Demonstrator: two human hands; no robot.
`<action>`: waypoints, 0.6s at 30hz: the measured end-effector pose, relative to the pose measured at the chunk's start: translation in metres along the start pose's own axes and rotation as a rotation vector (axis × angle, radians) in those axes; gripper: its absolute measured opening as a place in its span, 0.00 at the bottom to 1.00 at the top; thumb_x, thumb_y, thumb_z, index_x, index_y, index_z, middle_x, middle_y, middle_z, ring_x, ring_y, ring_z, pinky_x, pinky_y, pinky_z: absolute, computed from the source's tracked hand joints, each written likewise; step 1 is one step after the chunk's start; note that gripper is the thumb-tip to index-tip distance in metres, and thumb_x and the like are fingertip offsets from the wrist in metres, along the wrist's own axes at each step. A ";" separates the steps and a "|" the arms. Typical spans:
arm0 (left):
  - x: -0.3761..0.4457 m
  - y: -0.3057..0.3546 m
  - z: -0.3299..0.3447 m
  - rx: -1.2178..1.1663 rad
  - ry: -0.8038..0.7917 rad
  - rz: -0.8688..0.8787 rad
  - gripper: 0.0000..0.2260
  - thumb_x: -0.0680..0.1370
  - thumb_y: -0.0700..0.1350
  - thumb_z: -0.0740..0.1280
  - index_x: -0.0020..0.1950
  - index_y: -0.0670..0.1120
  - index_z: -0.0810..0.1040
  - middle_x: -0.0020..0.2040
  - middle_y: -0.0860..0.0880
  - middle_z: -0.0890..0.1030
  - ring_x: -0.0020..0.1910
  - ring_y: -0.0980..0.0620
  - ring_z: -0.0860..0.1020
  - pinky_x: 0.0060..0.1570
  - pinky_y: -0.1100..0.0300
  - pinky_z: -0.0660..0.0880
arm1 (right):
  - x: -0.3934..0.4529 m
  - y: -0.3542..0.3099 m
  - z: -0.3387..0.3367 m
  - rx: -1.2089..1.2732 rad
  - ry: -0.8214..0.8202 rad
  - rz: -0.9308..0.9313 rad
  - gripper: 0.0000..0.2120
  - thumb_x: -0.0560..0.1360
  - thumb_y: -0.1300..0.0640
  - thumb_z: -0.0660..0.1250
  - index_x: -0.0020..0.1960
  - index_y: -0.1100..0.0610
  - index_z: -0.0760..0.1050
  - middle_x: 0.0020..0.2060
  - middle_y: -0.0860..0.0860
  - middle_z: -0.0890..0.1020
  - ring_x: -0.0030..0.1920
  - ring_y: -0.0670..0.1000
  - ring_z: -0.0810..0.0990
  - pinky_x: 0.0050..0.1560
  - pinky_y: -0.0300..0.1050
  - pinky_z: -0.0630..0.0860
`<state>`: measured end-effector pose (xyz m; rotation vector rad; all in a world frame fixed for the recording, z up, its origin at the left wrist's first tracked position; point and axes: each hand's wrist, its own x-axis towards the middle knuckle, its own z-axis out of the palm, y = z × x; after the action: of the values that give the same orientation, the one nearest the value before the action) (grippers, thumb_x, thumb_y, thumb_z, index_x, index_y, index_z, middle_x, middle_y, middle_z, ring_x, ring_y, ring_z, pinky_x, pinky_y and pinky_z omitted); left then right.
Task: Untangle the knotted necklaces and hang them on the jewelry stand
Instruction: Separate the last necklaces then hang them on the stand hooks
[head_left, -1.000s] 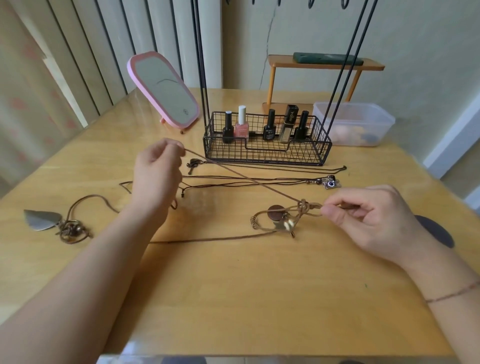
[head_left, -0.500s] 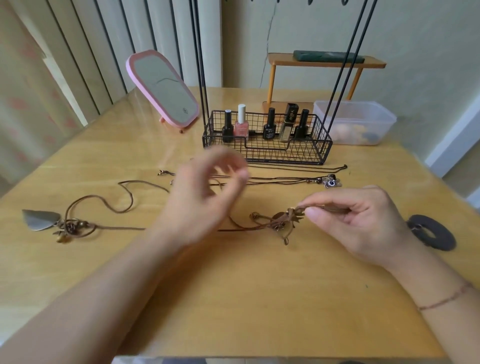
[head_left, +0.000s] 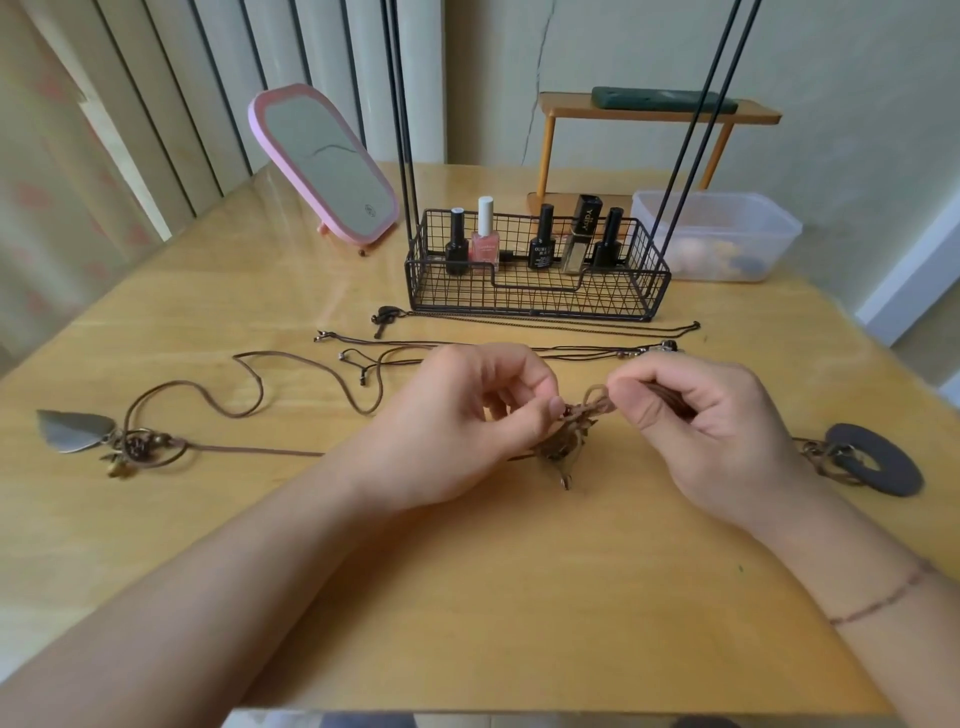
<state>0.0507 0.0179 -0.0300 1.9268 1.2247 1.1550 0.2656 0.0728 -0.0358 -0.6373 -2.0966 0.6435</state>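
A knot of brown cord with a small metal pendant (head_left: 563, 447) lies mid-table between my hands. My left hand (head_left: 467, 415) pinches the knot from the left. From the right, my right hand (head_left: 696, 415) pinches a loop of the same cord. The brown cord (head_left: 249, 410) trails left to a grey leaf pendant (head_left: 72, 428). A dark ring pendant (head_left: 878, 465) lies to the right. Two thin dark necklaces (head_left: 519, 345) stretch across the table behind my hands. The black wire jewelry stand (head_left: 535, 296) rises at the back; its top is out of view.
Several nail polish bottles (head_left: 485, 239) stand in the stand's basket. A pink mirror (head_left: 324, 166) leans at back left, a clear plastic box (head_left: 722, 234) sits at back right, and a small orange shelf (head_left: 649, 111) stands behind. The wooden table (head_left: 467, 597) extends toward me.
My left hand let go of the cord end it held up at the left and came in to the knot. The cord now lies slack on the table. My right hand kept its hold.
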 end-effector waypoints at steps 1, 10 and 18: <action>0.000 -0.002 -0.001 -0.024 -0.010 -0.010 0.07 0.76 0.51 0.66 0.42 0.50 0.78 0.37 0.49 0.81 0.38 0.47 0.78 0.41 0.53 0.76 | 0.000 0.000 -0.001 0.008 0.001 0.017 0.13 0.79 0.46 0.63 0.40 0.51 0.77 0.31 0.52 0.76 0.29 0.46 0.69 0.29 0.42 0.67; 0.009 -0.006 -0.014 -0.568 0.242 -0.133 0.10 0.85 0.44 0.56 0.45 0.44 0.70 0.40 0.47 0.84 0.35 0.52 0.79 0.39 0.61 0.76 | -0.004 0.000 -0.005 0.008 -0.066 0.080 0.18 0.77 0.49 0.61 0.33 0.59 0.73 0.27 0.54 0.71 0.28 0.46 0.67 0.29 0.41 0.64; 0.007 0.002 -0.009 -0.796 0.084 -0.174 0.09 0.83 0.46 0.55 0.46 0.45 0.69 0.42 0.40 0.84 0.40 0.44 0.84 0.44 0.57 0.81 | -0.004 -0.004 0.005 -0.096 -0.034 0.041 0.16 0.75 0.37 0.66 0.48 0.49 0.79 0.24 0.50 0.71 0.25 0.49 0.68 0.28 0.48 0.68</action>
<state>0.0451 0.0242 -0.0220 1.1641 0.7680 1.3643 0.2625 0.0668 -0.0381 -0.7295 -2.1609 0.5835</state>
